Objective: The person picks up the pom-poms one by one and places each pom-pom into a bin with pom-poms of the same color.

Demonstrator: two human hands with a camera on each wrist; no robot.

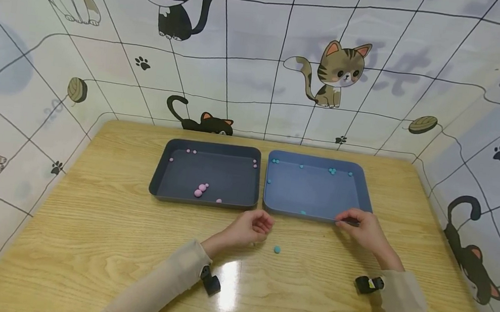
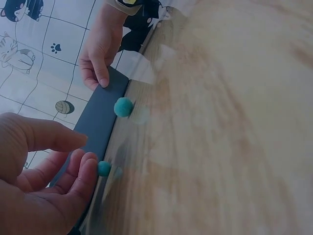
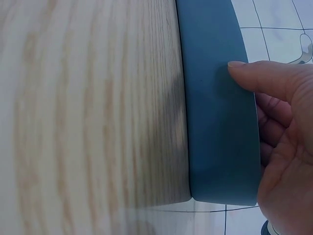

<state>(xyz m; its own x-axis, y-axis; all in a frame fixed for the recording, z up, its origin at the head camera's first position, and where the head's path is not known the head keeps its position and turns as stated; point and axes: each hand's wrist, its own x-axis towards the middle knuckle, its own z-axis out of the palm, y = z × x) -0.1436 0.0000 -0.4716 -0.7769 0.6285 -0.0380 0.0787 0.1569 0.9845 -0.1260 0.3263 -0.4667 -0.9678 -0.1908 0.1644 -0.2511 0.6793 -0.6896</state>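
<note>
My right hand [image 1: 364, 232] grips the front wall of the blue tray [image 1: 310, 190] near its right corner. The right wrist view shows the thumb [image 3: 244, 76] flat on the outer wall, with the other fingers behind the rim. My left hand [image 1: 249, 228] hovers by the tray's front left corner, fingers loosely curled and thumb apart from them. A small teal ball [image 1: 277, 249] lies on the table to its right. Another teal ball [image 2: 103, 169] shows beside the left fingertips in the left wrist view; whether it touches them I cannot tell.
Left of the blue tray stands a dark grey tray [image 1: 229, 177] holding several pink balls [image 1: 198, 193] of different sizes. Several small teal balls [image 1: 332, 171] lie inside the blue tray, mostly along its edges. A cat-print cloth [image 1: 258, 75] rises behind the wooden table [image 1: 99, 242].
</note>
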